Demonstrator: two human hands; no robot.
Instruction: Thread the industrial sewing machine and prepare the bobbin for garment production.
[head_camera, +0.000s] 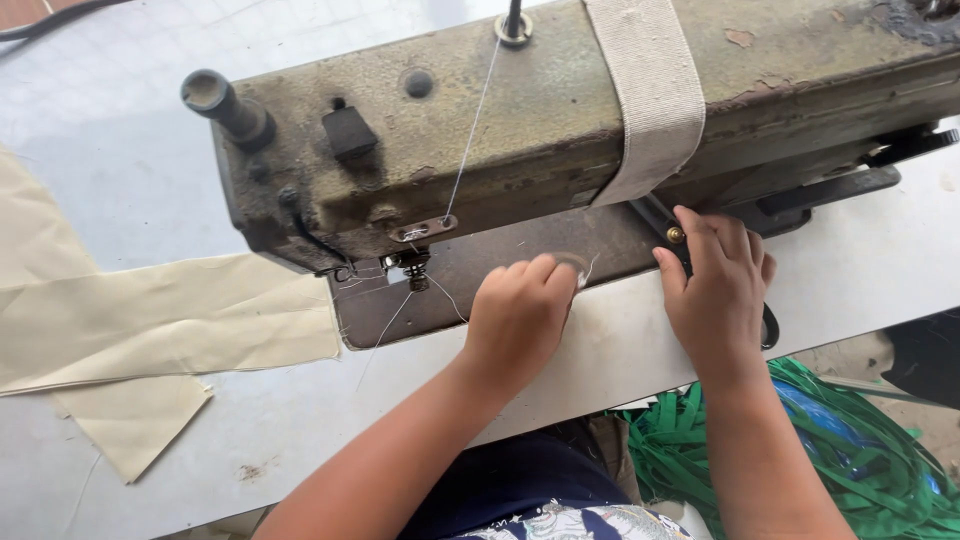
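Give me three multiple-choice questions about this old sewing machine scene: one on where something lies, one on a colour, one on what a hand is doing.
1. Where does the cream cloth lie?
A. left of the machine
B. on top of the machine
C. on the person's lap

2. What colour are the loose strips below the table edge?
A. red
B. green
C. yellow

3. What is the left hand doing?
A. resting flat on the cloth
B. hanging off the table
C. pinching thin white thread

Answers:
1. A, it spreads over the white table beside the worn olive metal sewing machine.
2. B, they pile up green.
3. C, its fingertips close on thread.
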